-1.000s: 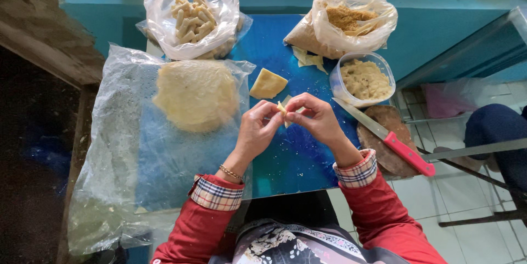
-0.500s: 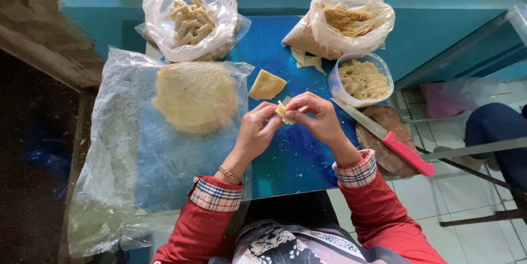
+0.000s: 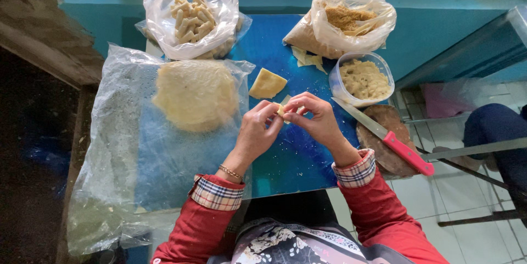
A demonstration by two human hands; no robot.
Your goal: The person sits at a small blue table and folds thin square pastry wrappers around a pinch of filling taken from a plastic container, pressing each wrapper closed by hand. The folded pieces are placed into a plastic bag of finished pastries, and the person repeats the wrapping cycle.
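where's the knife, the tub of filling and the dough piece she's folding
knife [image 3: 407,153], head view, on its red handle
tub of filling [image 3: 363,79], head view, on the pale filling inside
dough piece [image 3: 282,110], head view, on the bit showing between both hands' fingertips

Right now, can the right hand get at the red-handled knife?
Probably yes: the knife lies uncovered just right of the right hand, but that hand and the left hand pinch a dough piece.

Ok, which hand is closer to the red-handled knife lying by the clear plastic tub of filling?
Right. The right hand sits just left of the red-handled knife blade, close beside it but not touching. The left hand is farther left, beyond the right hand.
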